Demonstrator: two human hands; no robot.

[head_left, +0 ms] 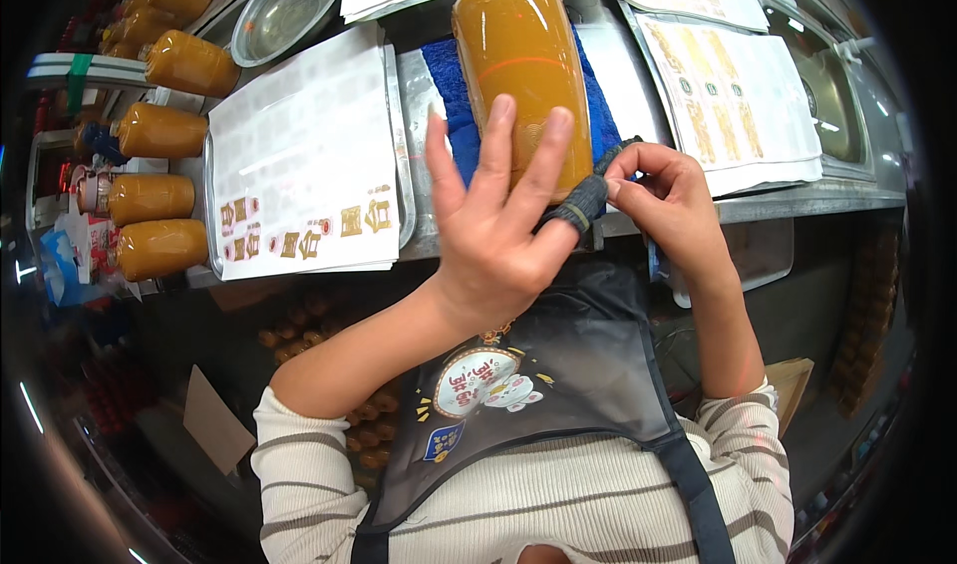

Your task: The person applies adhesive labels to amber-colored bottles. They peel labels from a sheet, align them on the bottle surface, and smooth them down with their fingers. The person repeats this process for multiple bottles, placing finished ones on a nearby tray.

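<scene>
My left hand (503,230) is held with its fingers spread, above the lower end of a large bottle of amber-brown liquid (523,60). A dark grey knitted finger sleeve (581,203) covers its thumb. Close beside that thumb, my right hand (670,200) is closed, thumb and forefinger pinched at the sleeve. Another dark piece shows just beyond the right fingers, and whether it belongs to the same sleeve I cannot tell. The bottle lies on a blue cloth (596,105), neck pointing away from me. My left hand hides part of its near end.
Left of the bottle, a metal tray (407,180) bears white label sheets (299,135) with gold labels along the near edge. More label sheets (733,105) lie to the right. Several filled bottles (155,198) line the left side. A metal bowl (289,13) stands at the back left.
</scene>
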